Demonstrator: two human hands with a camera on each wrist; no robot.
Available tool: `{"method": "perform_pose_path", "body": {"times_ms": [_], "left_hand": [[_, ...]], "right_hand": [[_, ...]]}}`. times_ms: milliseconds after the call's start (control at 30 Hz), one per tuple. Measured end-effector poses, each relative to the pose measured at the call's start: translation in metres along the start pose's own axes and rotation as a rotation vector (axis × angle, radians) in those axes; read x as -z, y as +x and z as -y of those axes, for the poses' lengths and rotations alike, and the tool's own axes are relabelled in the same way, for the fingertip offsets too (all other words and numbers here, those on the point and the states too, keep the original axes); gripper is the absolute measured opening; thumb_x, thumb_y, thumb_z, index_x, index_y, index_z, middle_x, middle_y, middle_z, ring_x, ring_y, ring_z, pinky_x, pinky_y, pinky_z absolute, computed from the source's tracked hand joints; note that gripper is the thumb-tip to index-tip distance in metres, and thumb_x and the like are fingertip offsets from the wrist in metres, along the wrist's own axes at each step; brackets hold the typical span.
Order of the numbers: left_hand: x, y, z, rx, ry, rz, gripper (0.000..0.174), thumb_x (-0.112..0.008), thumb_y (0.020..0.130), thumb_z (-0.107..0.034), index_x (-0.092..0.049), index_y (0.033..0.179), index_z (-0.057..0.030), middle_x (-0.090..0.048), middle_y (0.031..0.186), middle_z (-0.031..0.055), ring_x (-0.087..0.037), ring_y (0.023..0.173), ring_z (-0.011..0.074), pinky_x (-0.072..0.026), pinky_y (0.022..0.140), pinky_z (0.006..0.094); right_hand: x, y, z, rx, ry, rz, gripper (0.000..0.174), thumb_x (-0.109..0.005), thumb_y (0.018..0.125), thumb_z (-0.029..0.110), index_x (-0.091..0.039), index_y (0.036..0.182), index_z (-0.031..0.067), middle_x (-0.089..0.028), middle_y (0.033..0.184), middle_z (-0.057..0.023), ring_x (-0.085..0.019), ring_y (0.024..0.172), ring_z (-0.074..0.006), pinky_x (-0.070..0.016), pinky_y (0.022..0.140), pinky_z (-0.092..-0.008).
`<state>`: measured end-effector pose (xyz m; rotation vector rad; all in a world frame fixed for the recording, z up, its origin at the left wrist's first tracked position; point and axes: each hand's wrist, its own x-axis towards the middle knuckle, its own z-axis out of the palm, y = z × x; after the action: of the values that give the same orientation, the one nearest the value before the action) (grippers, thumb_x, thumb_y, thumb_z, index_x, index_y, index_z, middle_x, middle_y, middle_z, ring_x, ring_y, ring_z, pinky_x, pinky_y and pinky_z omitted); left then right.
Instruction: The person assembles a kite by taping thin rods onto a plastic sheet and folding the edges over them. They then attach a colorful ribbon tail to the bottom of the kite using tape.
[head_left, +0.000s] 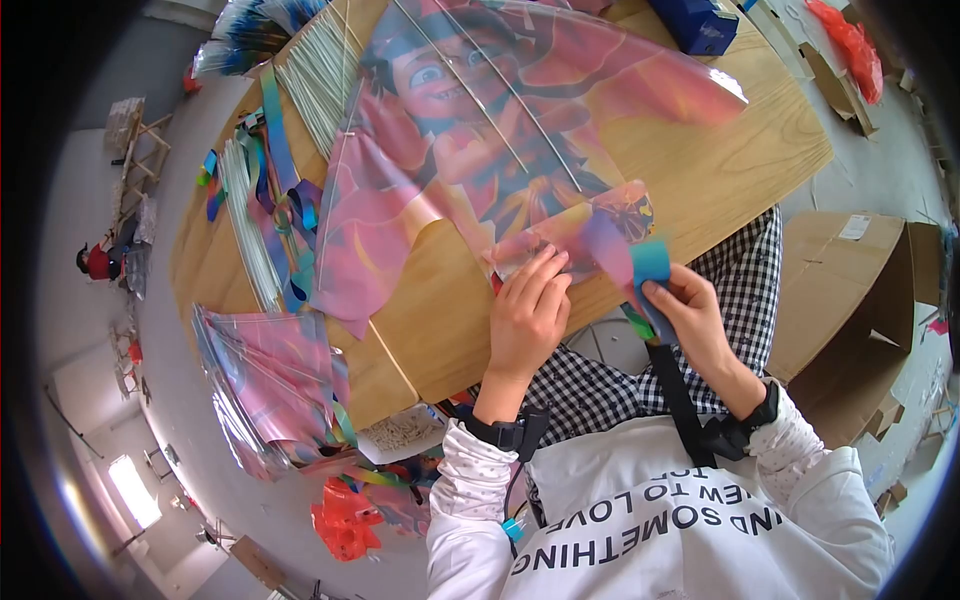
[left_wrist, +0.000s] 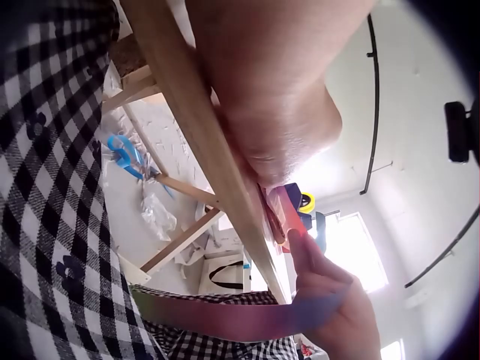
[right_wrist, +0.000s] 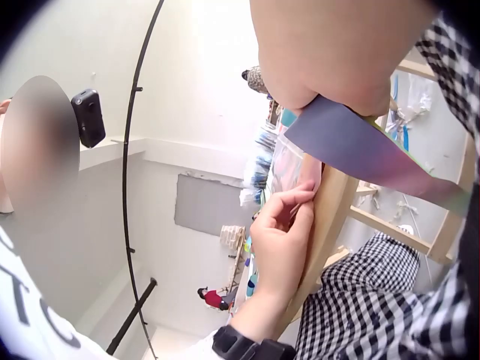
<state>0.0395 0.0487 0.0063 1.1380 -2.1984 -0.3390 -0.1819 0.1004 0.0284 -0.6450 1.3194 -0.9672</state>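
Observation:
A large pink kite [head_left: 470, 150], printed with a cartoon figure, lies on the wooden table [head_left: 730, 170], two thin rods on its upper part. My left hand [head_left: 535, 300] is at its lower end by the near table edge, with bent fingers and thumb gripping the film there. A folded pink flap crosses the kite just beyond those fingertips. To the right, my right hand [head_left: 690, 310] pinches a blue-to-purple ribbon [head_left: 652, 262] between thumb and fingers, off the table edge. One stretch of ribbon reaches toward the flap; in the left wrist view the ribbon [left_wrist: 232, 319] trails away below that hand.
Bundles of white rods [head_left: 320, 85] and coloured ribbons [head_left: 285, 210] lie on the table's left side. A folded kite stack [head_left: 270, 370] hangs at the left edge near a white tray [head_left: 405, 435]. A cardboard box [head_left: 840, 290] stands at the right. Another person [head_left: 100, 262] is far left.

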Motion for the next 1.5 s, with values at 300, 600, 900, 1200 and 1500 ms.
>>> {"method": "perform_pose_path", "body": {"times_ms": [300, 600, 900, 1200, 1500], "left_hand": [[-0.001, 0.0, -0.007, 0.057, -0.064, 0.019, 0.018, -0.065, 0.08, -0.007, -0.067, 0.098, -0.0044, -0.066, 0.115, 0.0114, -0.061, 0.115, 0.0313, -0.0483, 0.096, 0.0444], [-0.004, 0.0, -0.01, 0.004, 0.015, 0.08, 0.036, -0.062, 0.084, -0.011, -0.067, 0.12, -0.0052, -0.063, 0.125, 0.0085, -0.057, 0.119, 0.0255, -0.0392, 0.103, 0.0474], [0.0, -0.003, -0.011, -0.003, 0.03, 0.179, 0.039, -0.062, 0.084, -0.011, -0.066, 0.123, -0.0105, -0.061, 0.132, 0.0047, -0.054, 0.125, 0.0257, -0.0365, 0.107, 0.0496], [0.0, -0.007, -0.011, -0.029, 0.03, 0.215, 0.039, -0.061, 0.085, -0.012, -0.065, 0.124, -0.0131, -0.058, 0.136, 0.0054, -0.052, 0.128, 0.0272, -0.0329, 0.111, 0.0527], [-0.001, -0.006, -0.012, -0.007, 0.034, 0.193, 0.04, -0.06, 0.086, -0.012, -0.064, 0.127, -0.0107, -0.059, 0.135, 0.0046, -0.052, 0.127, 0.025, -0.0334, 0.111, 0.0514]], "right_hand": [[-0.018, -0.014, -0.01, 0.032, -0.097, -0.058, 0.015, -0.061, 0.097, 0.008, -0.065, 0.107, -0.0031, -0.067, 0.084, -0.0006, -0.057, 0.071, -0.0029, -0.0461, 0.059, -0.0197], [-0.023, -0.015, -0.01, 0.008, -0.077, -0.066, 0.012, -0.061, 0.097, 0.008, -0.064, 0.102, -0.0028, -0.065, 0.082, -0.0002, -0.057, 0.071, -0.0031, -0.0457, 0.059, -0.0197], [-0.02, -0.019, -0.012, -0.025, -0.118, -0.044, 0.011, -0.062, 0.096, 0.007, -0.064, 0.099, -0.0031, -0.064, 0.08, 0.0001, -0.056, 0.07, -0.0033, -0.0454, 0.058, -0.0204], [-0.008, -0.025, -0.019, -0.053, -0.151, 0.001, 0.014, -0.063, 0.096, 0.006, -0.066, 0.105, -0.0044, -0.066, 0.084, -0.0009, -0.059, 0.076, -0.0045, -0.0482, 0.067, -0.0206], [0.054, -0.039, 0.022, 0.166, -0.153, -0.057, 0.022, -0.056, 0.096, 0.001, -0.063, 0.116, -0.0062, -0.07, 0.106, -0.0123, -0.067, 0.093, -0.0162, -0.0526, 0.085, -0.0264]]}}
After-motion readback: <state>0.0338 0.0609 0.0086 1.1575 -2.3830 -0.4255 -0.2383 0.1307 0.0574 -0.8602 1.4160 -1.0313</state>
